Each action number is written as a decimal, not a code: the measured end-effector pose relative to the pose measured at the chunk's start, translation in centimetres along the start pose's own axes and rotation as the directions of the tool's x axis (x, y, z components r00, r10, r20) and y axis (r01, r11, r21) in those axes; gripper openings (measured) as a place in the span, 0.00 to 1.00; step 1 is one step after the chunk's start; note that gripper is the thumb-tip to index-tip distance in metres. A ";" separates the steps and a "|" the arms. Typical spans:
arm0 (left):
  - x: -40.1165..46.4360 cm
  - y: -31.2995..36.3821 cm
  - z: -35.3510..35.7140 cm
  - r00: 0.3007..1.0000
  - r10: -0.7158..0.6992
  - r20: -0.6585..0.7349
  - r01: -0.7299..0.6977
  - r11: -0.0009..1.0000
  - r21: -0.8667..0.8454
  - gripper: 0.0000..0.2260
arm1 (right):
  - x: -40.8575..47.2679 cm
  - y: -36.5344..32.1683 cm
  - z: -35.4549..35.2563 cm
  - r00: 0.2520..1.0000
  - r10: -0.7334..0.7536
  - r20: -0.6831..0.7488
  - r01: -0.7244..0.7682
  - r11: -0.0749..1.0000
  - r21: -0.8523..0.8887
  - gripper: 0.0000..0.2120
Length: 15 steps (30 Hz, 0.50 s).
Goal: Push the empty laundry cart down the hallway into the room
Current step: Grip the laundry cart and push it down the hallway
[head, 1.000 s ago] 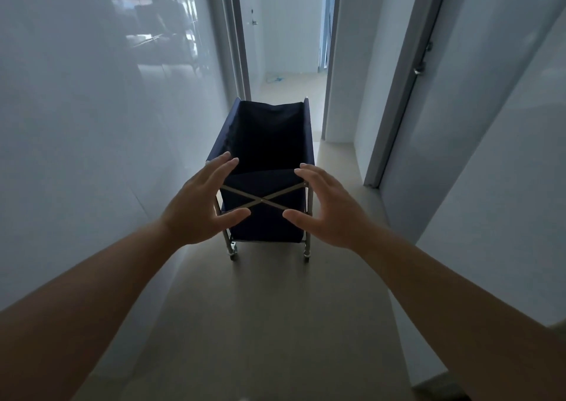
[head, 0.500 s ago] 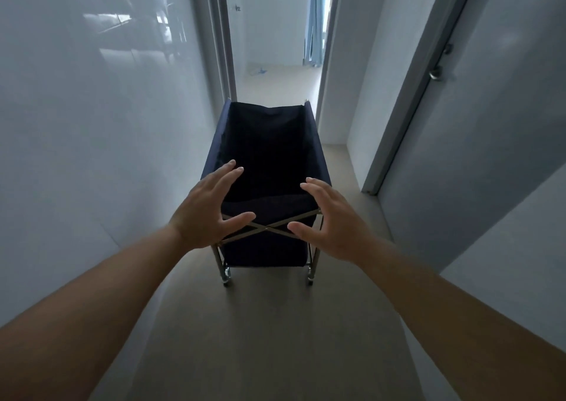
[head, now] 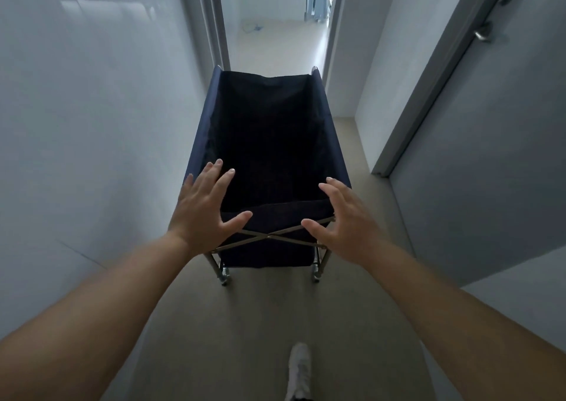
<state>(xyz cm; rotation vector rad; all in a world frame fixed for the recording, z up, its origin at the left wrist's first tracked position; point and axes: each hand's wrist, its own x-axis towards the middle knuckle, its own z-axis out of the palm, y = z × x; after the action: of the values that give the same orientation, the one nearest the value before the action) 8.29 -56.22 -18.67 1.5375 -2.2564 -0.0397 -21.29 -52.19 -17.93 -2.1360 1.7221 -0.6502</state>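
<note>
A dark blue fabric laundry cart (head: 269, 131) on a metal frame with small wheels stands in the middle of the narrow hallway, empty inside. My left hand (head: 203, 210) hovers over its near left corner with fingers spread. Over the near right corner my right hand (head: 344, 221) is held the same way, fingers apart. Whether either hand touches the rim I cannot tell. Neither hand holds anything.
A glossy white wall (head: 92, 125) runs close along the left. On the right is a grey closed door (head: 490, 155) with a handle (head: 482, 34). Straight ahead an open doorway (head: 275, 23) leads into a bright room. My white shoe (head: 298, 370) steps on the beige floor.
The cart has come nearer and larger in view as I walk forward. Both hands have closed in on its near rim. The doorway ahead is closer.
</note>
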 end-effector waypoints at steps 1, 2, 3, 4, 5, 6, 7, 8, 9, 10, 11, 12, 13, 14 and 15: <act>1.0 -0.4 1.1 1.000 -0.022 0.015 0.022 1.000 0.008 0.38 | 1.2 1.2 0.7 1.000 0.020 0.000 -0.020 1.000 0.000 0.38; 1.9 -0.8 2.2 0.999 -0.045 0.028 0.044 0.999 0.020 0.38 | 2.3 2.3 1.4 0.999 0.036 0.000 -0.036 0.999 -0.004 0.38; 2.8 -1.2 3.2 0.997 -0.070 0.040 0.069 0.997 0.036 0.38 | 3.5 3.4 2.1 0.999 0.048 0.001 -0.048 0.999 -0.009 0.39; 3.7 -1.7 4.3 0.994 -0.095 0.054 0.092 0.994 0.053 0.38 | 4.7 4.5 2.8 0.998 0.058 0.004 -0.058 0.998 -0.013 0.39; 4.6 -2.2 5.3 0.990 -0.120 0.073 0.115 0.991 0.069 0.39 | 6.0 5.8 3.6 0.998 0.068 0.011 -0.068 0.998 -0.017 0.39; 5.4 -2.7 6.2 0.986 -0.139 0.093 0.131 0.988 0.086 0.39 | 7.1 7.0 4.4 0.997 0.080 0.019 -0.079 0.996 -0.028 0.40; 6.1 -3.2 7.1 0.983 -0.146 0.110 0.135 0.985 0.107 0.39 | 8.2 8.2 5.2 0.995 0.092 0.027 -0.091 0.995 -0.045 0.40; 6.7 -3.9 8.0 0.980 -0.150 0.131 0.132 0.982 0.131 0.40 | 9.2 9.6 6.0 0.994 0.105 0.043 -0.103 0.993 -0.065 0.40; 7.1 -4.5 8.8 0.976 -0.153 0.153 0.129 0.979 0.155 0.40 | 10.1 10.8 6.8 0.991 0.119 0.057 -0.114 0.989 -0.090 0.40; 7.5 -5.2 9.4 0.973 -0.159 0.168 0.129 0.976 0.176 0.40 | 10.7 11.8 7.5 0.989 0.136 0.064 -0.128 0.985 -0.116 0.40; 7.7 -5.9 10.1 0.969 -0.171 0.179 0.136 0.971 0.197 0.40 | 11.2 12.8 8.2 0.986 0.155 0.069 -0.144 0.979 -0.141 0.40; 8.0 -6.7 10.9 0.963 -0.188 0.193 0.145 0.965 0.217 0.40 | 11.8 13.8 9.0 0.982 0.172 0.075 -0.158 0.974 -0.164 0.40; 8.1 -7.6 11.6 0.957 -0.200 0.210 0.148 0.959 0.241 0.40 | 12.3 14.7 9.6 0.979 0.183 0.087 -0.164 0.969 -0.187 0.40; 8.0 -8.5 12.3 0.951 -0.209 0.226 0.145 0.952 0.270 0.41 | 12.7 15.4 10.2 0.977 0.186 0.102 -0.161 0.964 -0.211 0.41; 7.8 -9.4 13.1 0.946 -0.219 0.239 0.144 0.944 0.298 0.41 | 13.0 16.1 10.8 0.977 0.182 0.111 -0.152 0.960 -0.235 0.41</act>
<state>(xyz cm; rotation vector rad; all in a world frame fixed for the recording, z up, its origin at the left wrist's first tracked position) 9.69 -69.58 -30.53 1.9965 -2.3969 0.0164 -26.59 -68.85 -33.42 -2.0915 1.9556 -0.2719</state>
